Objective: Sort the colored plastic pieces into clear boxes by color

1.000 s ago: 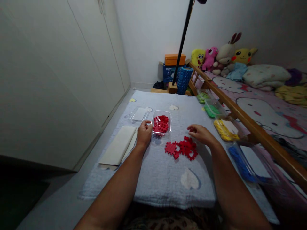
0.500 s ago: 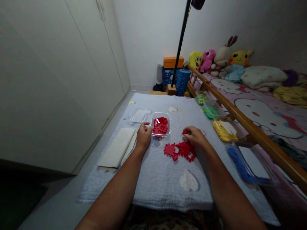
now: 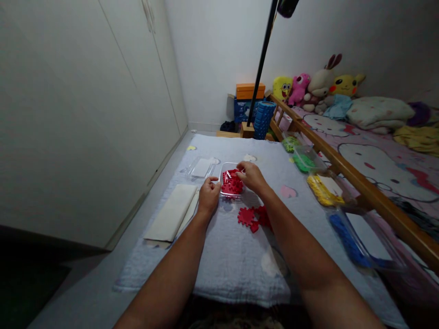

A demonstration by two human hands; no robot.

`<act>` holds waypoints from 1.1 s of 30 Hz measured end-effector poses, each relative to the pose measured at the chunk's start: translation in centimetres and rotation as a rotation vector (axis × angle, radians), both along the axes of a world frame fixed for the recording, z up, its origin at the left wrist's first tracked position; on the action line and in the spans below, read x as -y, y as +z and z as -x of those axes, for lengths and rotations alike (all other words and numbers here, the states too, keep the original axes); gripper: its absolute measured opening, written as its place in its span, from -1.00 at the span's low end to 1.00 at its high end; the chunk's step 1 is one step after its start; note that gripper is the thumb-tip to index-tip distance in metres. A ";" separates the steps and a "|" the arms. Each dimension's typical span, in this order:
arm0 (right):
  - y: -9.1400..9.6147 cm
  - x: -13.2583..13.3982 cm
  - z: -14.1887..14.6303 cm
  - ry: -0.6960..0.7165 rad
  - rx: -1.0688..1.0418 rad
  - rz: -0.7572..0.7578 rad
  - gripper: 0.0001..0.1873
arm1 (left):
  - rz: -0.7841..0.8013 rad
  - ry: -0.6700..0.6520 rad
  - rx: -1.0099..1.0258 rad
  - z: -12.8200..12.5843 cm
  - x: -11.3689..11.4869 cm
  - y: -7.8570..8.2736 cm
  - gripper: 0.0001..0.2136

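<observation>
A clear plastic box [image 3: 224, 194] full of red toothed plastic pieces [image 3: 232, 183] stands in the middle of the cloth-covered table. At its left wall, my left hand [image 3: 208, 195] is closed on the edge between thumb and fingers. My right hand [image 3: 252, 176] reaches over the right rim, its fingers curled together above the red pieces; what they hold, if anything, is hidden. In front of the box lie red gear-shaped pieces [image 3: 246, 216], flat on the cloth and partly covered by my right forearm.
To the left are a clear lid [image 3: 202, 167] with a white label and a folded cream sheet [image 3: 171, 212]. Along the right edge sit boxes of lime [image 3: 290, 144], green [image 3: 303, 162], yellow [image 3: 324, 189] and blue pieces [image 3: 348, 240], beside a wooden bed rail [image 3: 338, 162].
My right hand has moved left and away from me, from above the loose red pieces to the box. The left hand stays at the box's left side. The view has shifted slightly.
</observation>
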State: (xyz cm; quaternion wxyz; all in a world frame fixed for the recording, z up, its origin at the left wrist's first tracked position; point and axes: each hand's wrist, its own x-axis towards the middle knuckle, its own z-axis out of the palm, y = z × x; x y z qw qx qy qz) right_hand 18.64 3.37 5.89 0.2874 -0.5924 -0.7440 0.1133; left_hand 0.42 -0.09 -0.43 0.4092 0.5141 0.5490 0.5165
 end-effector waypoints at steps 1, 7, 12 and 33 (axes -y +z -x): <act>-0.2 0.2 -0.4 -0.008 -0.037 -0.008 -0.89 | -0.002 -0.003 -0.002 0.0 0.0 0.0 -0.75; -0.9 3.5 -6.6 -0.077 -0.092 0.049 -0.91 | -0.021 0.014 -0.040 0.0 0.0 0.0 -0.76; -2.5 7.7 -11.7 -0.084 -0.007 0.206 -0.79 | -0.017 0.024 -0.045 -0.1 0.1 0.0 -0.75; -6.6 11.5 -10.0 0.005 -0.052 0.164 -0.68 | -0.027 0.020 -0.057 0.1 -0.3 -0.8 -0.71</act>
